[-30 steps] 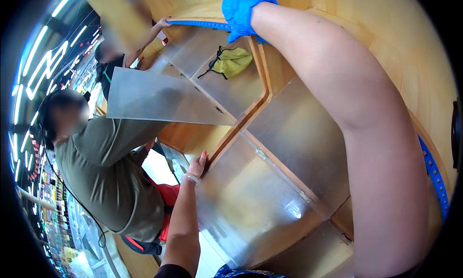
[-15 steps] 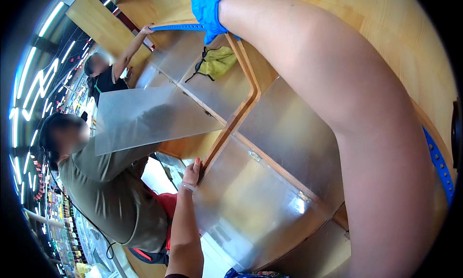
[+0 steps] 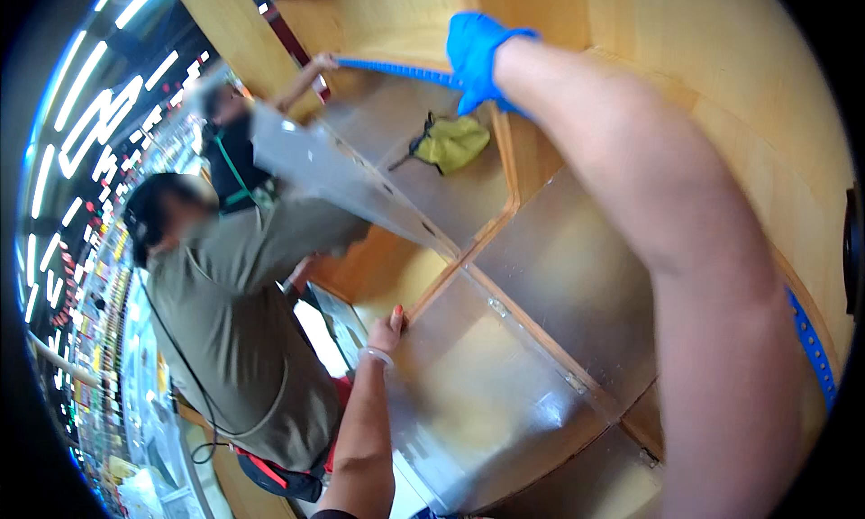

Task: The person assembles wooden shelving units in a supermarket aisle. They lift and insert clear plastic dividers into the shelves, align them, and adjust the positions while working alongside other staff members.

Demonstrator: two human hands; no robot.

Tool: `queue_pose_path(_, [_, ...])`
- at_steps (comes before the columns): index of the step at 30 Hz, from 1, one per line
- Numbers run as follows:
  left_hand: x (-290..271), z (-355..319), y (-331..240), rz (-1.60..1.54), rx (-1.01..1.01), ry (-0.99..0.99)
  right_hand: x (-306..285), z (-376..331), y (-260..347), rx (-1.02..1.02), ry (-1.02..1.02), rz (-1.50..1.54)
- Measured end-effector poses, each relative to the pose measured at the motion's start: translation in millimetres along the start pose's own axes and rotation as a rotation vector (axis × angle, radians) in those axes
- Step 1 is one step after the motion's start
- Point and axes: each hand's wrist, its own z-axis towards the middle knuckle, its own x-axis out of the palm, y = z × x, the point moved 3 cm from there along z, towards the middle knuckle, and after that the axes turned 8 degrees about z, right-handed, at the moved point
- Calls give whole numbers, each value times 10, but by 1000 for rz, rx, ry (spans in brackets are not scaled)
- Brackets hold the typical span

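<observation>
My right hand (image 3: 475, 61), in a blue glove, is closed over a blue perforated strip (image 3: 396, 69) where it meets a wooden divider (image 3: 506, 163). Lower down, my bare left hand (image 3: 386, 332) grips the wooden edge (image 3: 432, 294) of the bin frame, with a band at its wrist. Clear hinged panels (image 3: 559, 276) cover the compartments. One clear panel (image 3: 333, 172) is tilted up, and a co-worker in an olive shirt (image 3: 252, 294) reaches in beneath it. A yellow-green cloth-like piece with dark edging (image 3: 455, 145) lies on a flat panel near my right hand.
Another person in dark clothes (image 3: 236, 163) stands farther back, a hand at the strip's far end. Metal hinges (image 3: 575, 382) join the panels. A curved wooden wall (image 3: 721, 77) rises at right. Shelves of colourful goods (image 3: 108, 294) stand at far left.
The whole view has shifted, so most things sit farther right and lower. The raised panel looks steeper and narrower. Both my hands keep their places on the frame.
</observation>
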Motion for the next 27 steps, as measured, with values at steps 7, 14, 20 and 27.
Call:
queue_pose_path(7, [43, -283, -453, 30, -9, 90, 79, -405, 4, -31, -87, -23])
queue_pose_path(14, [-551, -552, -679, 48, -32, -35, 153, -1371, 1525, -20, -474, 474])
queue_pose_path(20, [-257, -1953, -1186, -34, 402, -347, 400, -4234, 3067, -59, 52, 470])
queue_pose_path(27, [156, -4099, 590, -23, 625, -87, -153, -5553, 3679, -32, 303, 587])
